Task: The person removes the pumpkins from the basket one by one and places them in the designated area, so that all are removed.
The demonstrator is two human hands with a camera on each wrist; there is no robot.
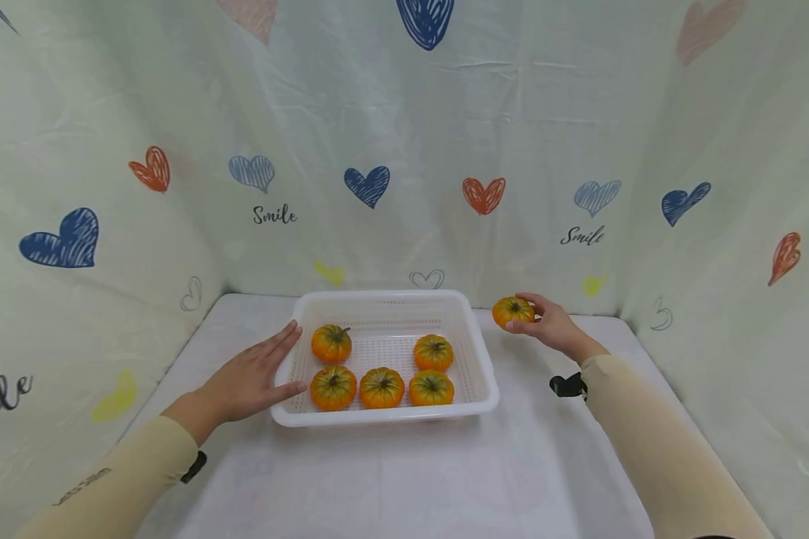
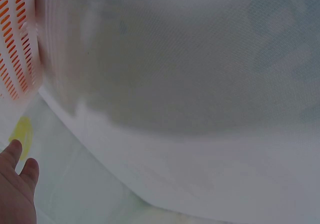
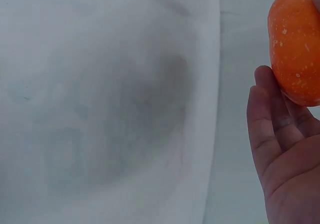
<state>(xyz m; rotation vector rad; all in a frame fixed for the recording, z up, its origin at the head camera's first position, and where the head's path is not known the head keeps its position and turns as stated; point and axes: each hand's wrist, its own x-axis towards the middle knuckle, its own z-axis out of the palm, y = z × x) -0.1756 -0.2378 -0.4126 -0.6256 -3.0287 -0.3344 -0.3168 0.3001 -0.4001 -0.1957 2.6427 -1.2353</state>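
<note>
A white plastic basket point(image 1: 384, 419) with perforated walls stands on the table, holding several small orange pumpkins, among them one at the back left point(image 1: 331, 344) and one at the back right point(image 1: 434, 352). My left hand point(image 1: 246, 378) lies along the basket's left rim with its fingers straight; in the left wrist view two of its fingers point(image 2: 30, 173) show near the slotted wall. To the right of the basket, my right hand point(image 1: 551, 326) grips another small pumpkin point(image 1: 511, 311) between thumb and fingers, above the table. The right wrist view shows that pumpkin's smooth orange underside point(image 3: 296, 49).
The table wears a white cloth point(image 1: 377, 479). A pale curtain point(image 1: 418, 127) printed with hearts and "Smile" lettering encloses the back and both sides, close behind the basket. Dark straps point(image 1: 569, 385) sit at both wrists.
</note>
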